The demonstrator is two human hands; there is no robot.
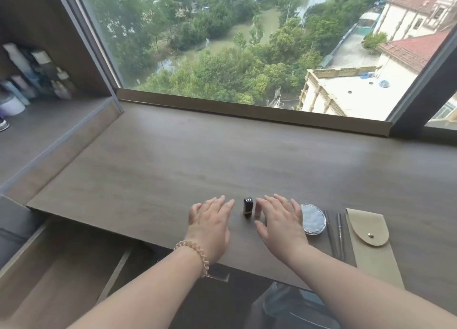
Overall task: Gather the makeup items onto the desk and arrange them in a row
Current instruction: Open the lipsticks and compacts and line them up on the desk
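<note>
The small dark lipstick tube with a glossy black cap stands upright near the front edge of the brown wooden surface. Just beside it, on its right, stands a pale pink tube, partly hidden by the right hand. I judge both tubes to be light and stiff, with smooth plastic sides that can slip, and narrow enough to tip over from a small push. It looks best to take each one around the middle of the body, between thumb and two fingers, and to set it down straight.

The left hand is flat above the surface, just left of the dark tube, with fingers spread and holding nothing. The right hand is also open and holds nothing; its fingers reach over the pink tube, but I cannot tell if they touch it.

To the right lies a round silver compact with a pale blue top; it is probably hard, and fragile if there is a mirror inside. Next come two thin dark pencils, lying side by side, then a flat beige pouch with a snap button, which seems soft. Together these already form a row along the front edge.
</note>
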